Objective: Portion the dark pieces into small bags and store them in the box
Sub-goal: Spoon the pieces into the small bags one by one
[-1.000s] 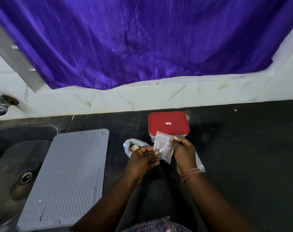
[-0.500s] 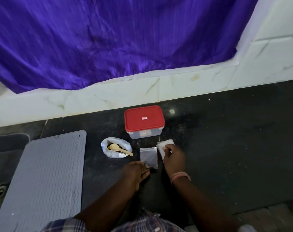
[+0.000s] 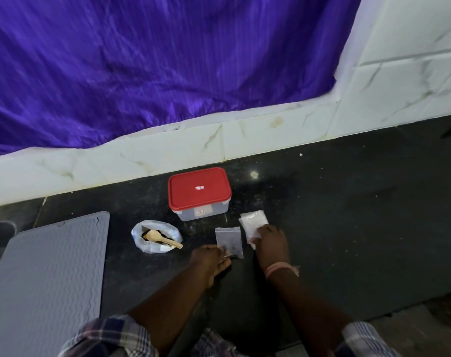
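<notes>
- Purple curtain (image 3: 154, 68) hangs over white marble tiles behind the dark counter (image 3: 348, 228).
- Compared with a second ago, the small bag (image 3: 229, 240) is no longer held up in front of the box (image 3: 200, 193); it now lies flat on the counter, just in front of the box.
- Left hand (image 3: 209, 261) now rests low at the bag's near corner, fingertips pinching or touching its edge; I cannot tell which.
- Right hand (image 3: 270, 243) has gone to the stack of empty bags (image 3: 252, 224) just right of the small bag, fingers curled on its near end.
- Box stands closed under its red lid; contents are not visible.
- Small bag shows a few dark pieces inside.
- Open plastic bag (image 3: 156, 237), left of the box's front, holds dark pieces and a wooden spoon (image 3: 161, 238).
- Grey ribbed mat (image 3: 46, 279) lies far left of the box.
</notes>
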Tool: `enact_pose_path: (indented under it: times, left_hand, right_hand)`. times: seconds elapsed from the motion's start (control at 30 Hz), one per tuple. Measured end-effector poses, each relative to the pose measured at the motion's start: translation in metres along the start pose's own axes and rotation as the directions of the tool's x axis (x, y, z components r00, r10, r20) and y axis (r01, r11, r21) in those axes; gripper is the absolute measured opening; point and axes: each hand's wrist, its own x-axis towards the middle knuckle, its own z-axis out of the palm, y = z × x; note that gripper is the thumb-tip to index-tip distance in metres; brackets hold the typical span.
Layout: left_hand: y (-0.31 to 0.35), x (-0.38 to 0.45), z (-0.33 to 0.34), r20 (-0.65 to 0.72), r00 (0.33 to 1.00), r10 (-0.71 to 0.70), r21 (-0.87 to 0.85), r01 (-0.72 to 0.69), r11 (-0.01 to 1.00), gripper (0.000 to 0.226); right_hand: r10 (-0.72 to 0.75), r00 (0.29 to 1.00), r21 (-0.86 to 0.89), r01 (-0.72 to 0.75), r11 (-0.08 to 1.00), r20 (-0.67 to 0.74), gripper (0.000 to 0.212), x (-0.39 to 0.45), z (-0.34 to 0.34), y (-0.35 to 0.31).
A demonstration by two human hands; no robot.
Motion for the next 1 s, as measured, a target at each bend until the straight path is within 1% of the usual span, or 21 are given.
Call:
enact_pose_path:
  times: [0.07,0.13,0.17,0.2,0.27,0.33,0.37,0.43,0.47,0.5,0.53,0.57,0.63,0.7,0.77,0.8,0.83,0.87,0.9,0.93,1.0]
  left_hand:
    - [0.002,0.000,0.006,-0.025,1.000,-0.010,0.040,0.011,0.999,0.014]
    - [0.006,-0.004,0.010,-0.093,0.996,-0.010,0.173,0.026,0.985,0.012]
    - [0.006,-0.005,0.010,-0.123,0.992,0.019,0.265,0.014,0.964,0.012]
    - [0.007,-0.004,0.010,-0.143,0.987,0.071,0.365,-0.014,0.931,0.013]
    - [0.007,-0.008,0.009,-0.165,0.969,0.184,0.528,-0.071,0.846,0.015]
    - [0.008,-0.011,0.008,-0.143,0.940,0.309,0.589,-0.170,0.790,0.017]
    - [0.009,-0.011,0.009,-0.096,0.922,0.375,0.574,-0.257,0.778,0.017]
    - [0.009,-0.018,0.012,0.053,0.875,0.481,0.489,-0.443,0.751,0.013]
    - [0.011,-0.022,0.012,0.123,0.840,0.528,0.450,-0.521,0.725,0.012]
    - [0.012,-0.025,0.012,0.164,0.813,0.559,0.422,-0.570,0.705,0.014]
    - [0.015,-0.028,0.009,0.168,0.794,0.584,0.393,-0.597,0.699,0.016]
    - [0.017,-0.030,0.006,0.151,0.787,0.598,0.360,-0.607,0.708,0.018]
    - [0.021,-0.033,-0.003,0.107,0.787,0.607,0.276,-0.610,0.743,0.021]
    - [0.025,-0.036,-0.015,0.085,0.811,0.579,0.189,-0.583,0.790,0.021]
    - [0.031,-0.040,-0.026,0.078,0.838,0.540,0.117,-0.546,0.830,0.018]
    - [0.034,-0.040,-0.032,0.068,0.847,0.528,0.092,-0.532,0.842,0.017]
    - [0.038,-0.040,-0.039,0.054,0.852,0.520,0.066,-0.523,0.850,0.015]
    - [0.043,-0.040,-0.045,0.045,0.857,0.514,0.025,-0.515,0.857,0.013]
    - [0.048,-0.040,-0.050,0.051,0.862,0.504,-0.026,-0.504,0.863,0.012]
    - [0.052,-0.042,-0.054,0.069,0.869,0.489,-0.071,-0.485,0.872,0.011]
    - [0.058,-0.042,-0.062,0.105,0.878,0.468,-0.118,-0.456,0.882,0.009]
  right_hand:
    - [-0.017,1.000,0.020,0.017,1.000,-0.015,0.018,0.002,-0.003,0.002]
    - [-0.032,0.998,0.032,0.033,0.999,-0.055,0.013,0.001,-0.005,0.002]
    - [-0.022,0.997,0.054,0.026,0.998,-0.080,0.010,0.000,-0.006,0.003]
    - [0.003,0.995,0.077,0.005,0.997,-0.104,0.007,0.000,-0.007,0.001]
    - [0.063,0.980,0.118,-0.042,0.992,-0.186,0.008,0.000,-0.010,-0.001]
    - [0.077,0.952,0.177,-0.024,0.984,-0.298,0.010,-0.002,-0.019,-0.013]
    - [0.064,0.935,0.212,0.012,0.977,-0.348,0.009,-0.004,-0.024,-0.024]
    - [0.091,0.923,0.358,0.053,0.932,-0.373,0.008,-0.013,-0.037,-0.053]
    - [0.157,0.930,0.495,0.029,0.868,-0.331,0.010,-0.018,-0.042,-0.069]
    - [0.227,0.942,0.636,-0.020,0.772,-0.246,0.013,-0.021,-0.043,-0.082]
    - [0.289,0.946,0.736,-0.092,0.671,-0.144,0.018,-0.024,-0.043,-0.094]
    - [0.327,0.941,0.794,-0.136,0.593,-0.084,0.023,-0.024,-0.040,-0.101]
    - [0.348,0.936,0.829,-0.160,0.536,-0.044,0.027,-0.027,-0.039,-0.112]
    - [0.341,0.940,0.841,-0.156,0.519,-0.036,0.021,-0.032,-0.041,-0.123]
    - [0.294,0.953,0.852,-0.098,0.514,-0.067,0.003,-0.041,-0.039,-0.132]
    - [0.256,0.959,0.827,-0.046,0.561,-0.120,0.014,-0.045,-0.038,-0.135]
    - [0.178,0.963,0.772,0.045,0.634,-0.202,0.022,-0.050,-0.037,-0.137]
    - [0.088,0.959,0.693,0.131,0.709,-0.271,0.026,-0.054,-0.036,-0.139]
    - [0.000,0.953,0.634,0.202,0.746,-0.304,0.027,-0.056,-0.036,-0.140]
    - [-0.050,0.957,0.621,0.225,0.751,-0.286,0.026,-0.058,-0.038,-0.143]
    - [-0.081,0.972,0.666,0.212,0.716,-0.222,0.028,-0.059,-0.043,-0.149]
